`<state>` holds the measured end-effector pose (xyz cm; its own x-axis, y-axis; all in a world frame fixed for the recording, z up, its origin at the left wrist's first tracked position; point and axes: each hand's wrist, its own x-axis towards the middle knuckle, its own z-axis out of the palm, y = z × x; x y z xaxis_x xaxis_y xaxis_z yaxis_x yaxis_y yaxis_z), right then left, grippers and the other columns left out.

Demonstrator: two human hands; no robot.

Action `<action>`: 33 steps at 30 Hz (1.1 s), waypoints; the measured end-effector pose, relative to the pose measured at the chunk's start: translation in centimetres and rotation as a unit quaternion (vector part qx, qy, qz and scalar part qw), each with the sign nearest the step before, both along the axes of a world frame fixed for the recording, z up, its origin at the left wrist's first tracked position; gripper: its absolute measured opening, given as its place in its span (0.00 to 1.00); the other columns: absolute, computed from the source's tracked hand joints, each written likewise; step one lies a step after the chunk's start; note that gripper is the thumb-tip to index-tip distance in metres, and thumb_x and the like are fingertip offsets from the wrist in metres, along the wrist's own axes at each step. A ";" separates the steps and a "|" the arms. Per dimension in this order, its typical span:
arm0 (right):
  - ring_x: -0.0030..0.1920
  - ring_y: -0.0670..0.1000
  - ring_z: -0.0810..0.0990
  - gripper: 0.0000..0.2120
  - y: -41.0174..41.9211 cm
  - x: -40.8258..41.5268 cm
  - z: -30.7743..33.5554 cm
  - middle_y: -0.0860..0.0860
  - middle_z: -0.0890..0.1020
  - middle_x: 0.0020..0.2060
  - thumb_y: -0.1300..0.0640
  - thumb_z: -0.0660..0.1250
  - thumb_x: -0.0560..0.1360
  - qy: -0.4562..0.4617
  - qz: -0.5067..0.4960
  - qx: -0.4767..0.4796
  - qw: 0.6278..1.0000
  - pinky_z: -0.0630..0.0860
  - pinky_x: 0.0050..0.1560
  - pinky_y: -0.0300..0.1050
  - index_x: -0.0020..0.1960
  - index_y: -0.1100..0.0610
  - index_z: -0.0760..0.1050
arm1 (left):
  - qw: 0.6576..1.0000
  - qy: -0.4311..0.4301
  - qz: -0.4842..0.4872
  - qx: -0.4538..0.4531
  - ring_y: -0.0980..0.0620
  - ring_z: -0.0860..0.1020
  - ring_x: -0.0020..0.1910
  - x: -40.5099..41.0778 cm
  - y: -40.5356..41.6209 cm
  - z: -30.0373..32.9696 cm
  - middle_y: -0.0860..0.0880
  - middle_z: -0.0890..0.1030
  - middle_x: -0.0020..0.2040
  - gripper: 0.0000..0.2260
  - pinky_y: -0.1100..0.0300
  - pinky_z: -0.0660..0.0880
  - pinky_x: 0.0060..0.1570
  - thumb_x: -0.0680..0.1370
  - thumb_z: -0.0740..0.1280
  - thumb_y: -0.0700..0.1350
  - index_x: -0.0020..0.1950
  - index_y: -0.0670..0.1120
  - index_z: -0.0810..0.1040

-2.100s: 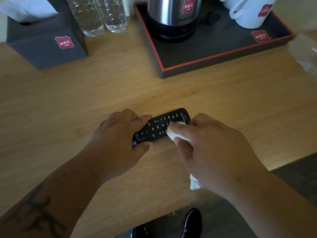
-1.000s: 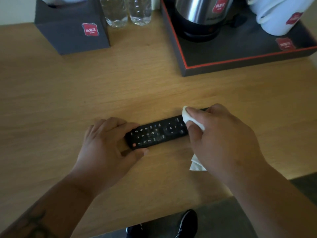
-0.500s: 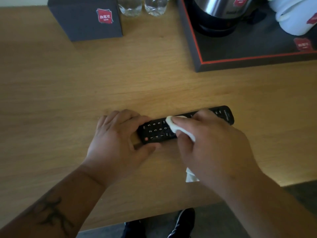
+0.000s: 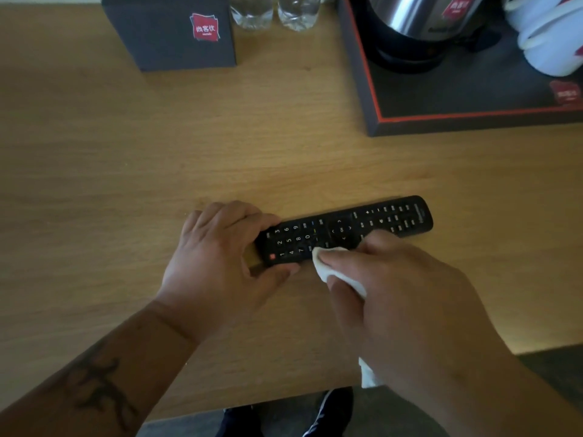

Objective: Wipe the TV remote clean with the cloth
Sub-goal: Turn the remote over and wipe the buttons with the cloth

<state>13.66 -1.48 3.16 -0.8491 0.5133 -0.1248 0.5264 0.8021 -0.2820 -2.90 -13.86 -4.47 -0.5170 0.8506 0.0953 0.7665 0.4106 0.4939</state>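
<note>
A long black TV remote (image 4: 356, 225) lies buttons-up on the wooden table (image 4: 157, 159), slanting up to the right. My left hand (image 4: 217, 263) grips its left end, fingers over the far edge and thumb along the near edge. My right hand (image 4: 407, 301) holds a white cloth (image 4: 331, 263) wrapped over its fingertips. The cloth's tip touches the remote's near edge by the number keys. A tail of cloth hangs out below my right palm.
A dark tissue box (image 4: 170, 33) with a red label stands at the back left, two clear bottles (image 4: 274, 11) beside it. A black tray (image 4: 410, 121) with a red rim at the back right carries a steel kettle (image 4: 410, 26) and white cups (image 4: 552, 36). The table's front edge runs just below my hands.
My right hand with the cloth has slid off the top of the remote down to its near edge, uncovering the middle and right buttons. My left hand keeps its grip.
</note>
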 end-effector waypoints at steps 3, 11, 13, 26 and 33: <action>0.29 0.43 0.71 0.13 1.2 -1.5 0.1 0.44 0.73 0.36 0.47 0.63 0.75 0.041 -0.022 0.020 0.999 0.70 0.26 0.40 0.58 0.41 0.78 | 1.000 -0.001 0.001 0.000 0.53 0.73 0.53 0.0 0.1 -0.1 0.56 0.78 0.52 0.29 0.57 0.64 0.57 0.67 0.68 0.68 0.61 0.52 0.80; 0.30 0.43 0.72 0.18 -0.8 -0.1 -0.5 0.44 0.75 0.38 0.47 0.64 0.74 -0.019 -0.011 0.000 1.000 0.70 0.26 0.40 0.63 0.42 0.76 | 1.000 0.000 0.011 0.002 0.53 0.74 0.54 0.1 0.0 -0.1 0.56 0.78 0.52 0.29 0.56 0.65 0.58 0.67 0.67 0.69 0.60 0.52 0.80; 0.30 0.41 0.71 0.18 -0.4 0.2 -0.3 0.42 0.75 0.37 0.45 0.61 0.74 0.001 -0.017 0.002 1.000 0.68 0.26 0.38 0.62 0.40 0.76 | 1.000 0.002 0.010 0.006 0.53 0.75 0.54 0.1 0.1 -0.1 0.56 0.79 0.52 0.29 0.55 0.67 0.58 0.67 0.68 0.68 0.60 0.51 0.80; 0.29 0.41 0.69 0.17 0.9 -1.3 0.1 0.42 0.74 0.38 0.47 0.63 0.74 -0.001 -0.013 0.015 1.000 0.65 0.26 0.37 0.62 0.38 0.77 | 1.000 0.000 0.008 0.009 0.54 0.74 0.54 0.0 0.1 -0.2 0.57 0.79 0.53 0.29 0.57 0.65 0.58 0.67 0.69 0.68 0.61 0.52 0.80; 0.32 0.46 0.73 0.16 0.6 -3.7 -1.1 0.44 0.74 0.39 0.49 0.64 0.73 -0.004 0.022 0.020 1.000 0.67 0.28 0.39 0.60 0.39 0.78 | 1.000 0.002 0.025 0.014 0.53 0.74 0.53 0.1 0.0 -0.2 0.56 0.79 0.52 0.28 0.56 0.66 0.56 0.67 0.68 0.68 0.60 0.52 0.80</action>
